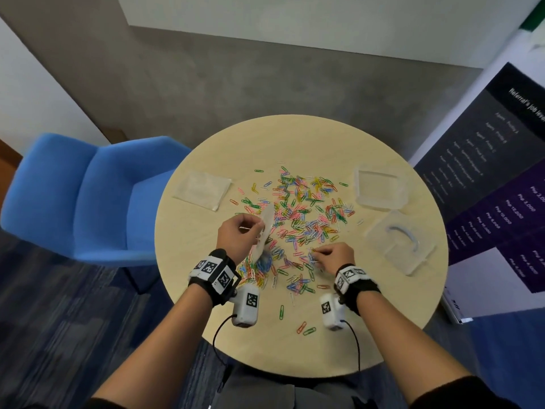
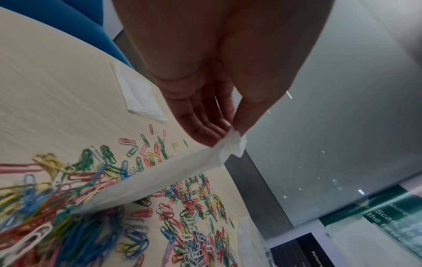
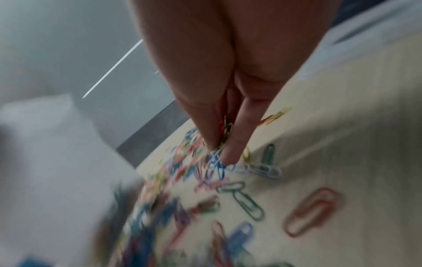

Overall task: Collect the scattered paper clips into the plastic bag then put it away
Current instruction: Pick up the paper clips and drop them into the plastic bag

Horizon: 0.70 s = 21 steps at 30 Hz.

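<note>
Many coloured paper clips [image 1: 298,214] lie scattered across the round wooden table [image 1: 383,335]. My left hand [image 1: 240,233] pinches the top edge of a clear plastic bag [image 1: 265,231], which hangs down to the table with clips in its bottom. The left wrist view shows thumb and fingers holding the bag's corner [image 2: 230,146] above the clips [image 2: 194,207]. My right hand [image 1: 330,256] is down in the pile right of the bag, fingers curled round a bunch of clips. In the blurred right wrist view the fingertips [image 3: 228,155] pinch clips [image 3: 224,131] against the table.
A flat stack of spare plastic bags [image 1: 203,188] lies at the table's left. A clear plastic box [image 1: 379,190] and its lid [image 1: 401,242] sit at the right. A blue armchair [image 1: 82,196] stands left of the table, a dark banner [image 1: 486,178] to the right.
</note>
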Each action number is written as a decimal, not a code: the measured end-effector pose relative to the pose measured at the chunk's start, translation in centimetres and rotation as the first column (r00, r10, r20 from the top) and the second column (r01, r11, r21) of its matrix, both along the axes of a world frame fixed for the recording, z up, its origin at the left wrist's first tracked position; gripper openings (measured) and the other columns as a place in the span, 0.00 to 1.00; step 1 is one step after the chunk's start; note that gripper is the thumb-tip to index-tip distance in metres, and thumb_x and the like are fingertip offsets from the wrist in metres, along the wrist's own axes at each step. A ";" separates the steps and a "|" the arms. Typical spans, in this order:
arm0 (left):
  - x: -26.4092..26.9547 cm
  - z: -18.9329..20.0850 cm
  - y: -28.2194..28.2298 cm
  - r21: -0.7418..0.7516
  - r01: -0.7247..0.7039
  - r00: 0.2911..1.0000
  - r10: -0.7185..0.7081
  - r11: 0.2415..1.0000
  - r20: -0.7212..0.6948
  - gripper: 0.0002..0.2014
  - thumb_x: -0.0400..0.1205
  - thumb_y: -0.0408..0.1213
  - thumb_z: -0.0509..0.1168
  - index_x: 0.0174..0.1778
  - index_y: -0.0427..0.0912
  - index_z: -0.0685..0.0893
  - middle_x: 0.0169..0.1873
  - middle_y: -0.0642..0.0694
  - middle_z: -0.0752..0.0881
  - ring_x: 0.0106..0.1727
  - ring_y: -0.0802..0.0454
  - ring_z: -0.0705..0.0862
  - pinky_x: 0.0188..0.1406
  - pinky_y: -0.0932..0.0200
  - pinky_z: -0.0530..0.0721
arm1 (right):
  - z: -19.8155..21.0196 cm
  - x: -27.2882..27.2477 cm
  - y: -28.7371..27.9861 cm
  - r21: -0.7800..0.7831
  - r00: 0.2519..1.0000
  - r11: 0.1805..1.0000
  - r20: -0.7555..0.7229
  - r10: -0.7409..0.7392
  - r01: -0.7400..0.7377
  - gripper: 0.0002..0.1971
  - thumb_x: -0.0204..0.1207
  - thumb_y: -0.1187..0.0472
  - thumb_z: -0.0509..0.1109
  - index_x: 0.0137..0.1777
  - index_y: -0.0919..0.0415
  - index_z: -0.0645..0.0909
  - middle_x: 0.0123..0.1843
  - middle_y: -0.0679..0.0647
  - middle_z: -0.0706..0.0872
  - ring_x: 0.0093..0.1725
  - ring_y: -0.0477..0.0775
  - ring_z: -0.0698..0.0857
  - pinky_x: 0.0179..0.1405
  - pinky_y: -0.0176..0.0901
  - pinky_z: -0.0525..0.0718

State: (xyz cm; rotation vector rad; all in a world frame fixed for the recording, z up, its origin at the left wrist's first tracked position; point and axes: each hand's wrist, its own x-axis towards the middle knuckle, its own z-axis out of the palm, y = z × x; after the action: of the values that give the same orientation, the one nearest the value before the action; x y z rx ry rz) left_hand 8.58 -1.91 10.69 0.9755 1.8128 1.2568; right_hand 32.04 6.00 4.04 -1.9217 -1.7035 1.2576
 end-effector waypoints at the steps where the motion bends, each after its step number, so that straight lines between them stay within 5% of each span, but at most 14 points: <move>1: 0.1 0.0 0.2 0.001 0.003 1.000 -0.003 1.000 -0.005 0.02 0.79 0.36 0.72 0.40 0.44 0.87 0.36 0.43 0.88 0.36 0.46 0.87 0.38 0.53 0.89 | 0.7 0.4 0.3 -0.097 0.987 0.992 -0.132 -0.092 0.079 0.08 0.71 0.67 0.79 0.50 0.67 0.90 0.47 0.61 0.92 0.37 0.56 0.92 0.44 0.43 0.90; 3: 0.5 -0.1 0.6 -0.001 0.011 1.000 -0.011 1.000 -0.009 0.02 0.79 0.36 0.72 0.40 0.43 0.87 0.36 0.43 0.88 0.35 0.47 0.87 0.37 0.55 0.89 | 2.5 0.5 0.8 -0.293 0.874 0.945 -0.410 -0.260 0.144 0.11 0.72 0.70 0.76 0.54 0.69 0.88 0.50 0.61 0.91 0.41 0.55 0.92 0.45 0.40 0.90; 5: 1.0 -0.3 0.9 -0.009 0.020 1.000 -0.020 1.000 -0.004 0.03 0.79 0.36 0.71 0.41 0.43 0.87 0.36 0.43 0.88 0.34 0.49 0.87 0.36 0.56 0.88 | 4.9 -0.1 1.1 -0.398 0.685 0.908 -0.625 -0.374 0.132 0.09 0.74 0.73 0.73 0.54 0.69 0.85 0.52 0.60 0.89 0.44 0.54 0.91 0.45 0.39 0.90; 7: 1.7 -0.3 1.2 -0.018 0.025 1.000 -0.025 1.000 0.015 0.03 0.80 0.35 0.71 0.42 0.42 0.87 0.35 0.44 0.87 0.32 0.52 0.87 0.35 0.59 0.87 | 7.1 -1.1 1.4 -0.442 0.547 0.893 -0.730 -0.410 0.079 0.08 0.76 0.74 0.70 0.54 0.70 0.84 0.50 0.60 0.89 0.43 0.53 0.91 0.42 0.37 0.90; 10: 2.7 -0.3 1.7 -0.024 0.039 0.997 -0.037 0.999 0.071 0.04 0.80 0.35 0.72 0.45 0.37 0.87 0.35 0.44 0.87 0.31 0.51 0.87 0.35 0.60 0.87 | 9.3 -2.9 1.2 -0.449 0.474 0.893 -0.793 -0.384 -0.027 0.10 0.78 0.73 0.68 0.57 0.72 0.83 0.48 0.59 0.90 0.46 0.53 0.90 0.44 0.37 0.90; 13: 3.4 -0.3 2.1 -0.033 0.063 0.993 -0.059 0.997 0.106 0.02 0.81 0.32 0.70 0.44 0.37 0.86 0.34 0.44 0.87 0.32 0.49 0.88 0.35 0.57 0.88 | 9.2 -4.7 0.9 -0.413 0.527 0.908 -0.788 -0.319 -0.067 0.13 0.77 0.74 0.69 0.61 0.75 0.82 0.51 0.60 0.90 0.44 0.53 0.90 0.44 0.37 0.90; 17: 3.5 -0.5 2.4 -0.032 0.080 0.991 -0.076 0.996 0.108 0.03 0.82 0.33 0.69 0.45 0.37 0.86 0.36 0.42 0.87 0.33 0.48 0.88 0.35 0.59 0.89 | 7.7 -5.6 1.1 -0.280 0.738 0.960 -0.648 -0.189 0.000 0.14 0.76 0.75 0.71 0.61 0.77 0.82 0.55 0.66 0.88 0.47 0.60 0.90 0.44 0.39 0.91; 21: 3.6 -0.4 2.4 -0.023 0.235 0.969 -0.233 0.972 0.083 0.04 0.82 0.36 0.69 0.45 0.40 0.85 0.36 0.42 0.88 0.36 0.48 0.88 0.41 0.54 0.91 | 7.0 -6.3 1.5 -0.104 0.936 0.983 -0.334 0.109 -0.152 0.09 0.77 0.74 0.67 0.46 0.67 0.89 0.45 0.63 0.88 0.48 0.64 0.89 0.52 0.53 0.90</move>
State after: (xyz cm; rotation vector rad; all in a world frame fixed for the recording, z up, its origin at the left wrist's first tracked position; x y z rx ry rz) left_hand 12.20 0.52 10.26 1.0718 1.5997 1.1014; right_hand 25.73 7.45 11.08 -1.5702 -1.6305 1.6682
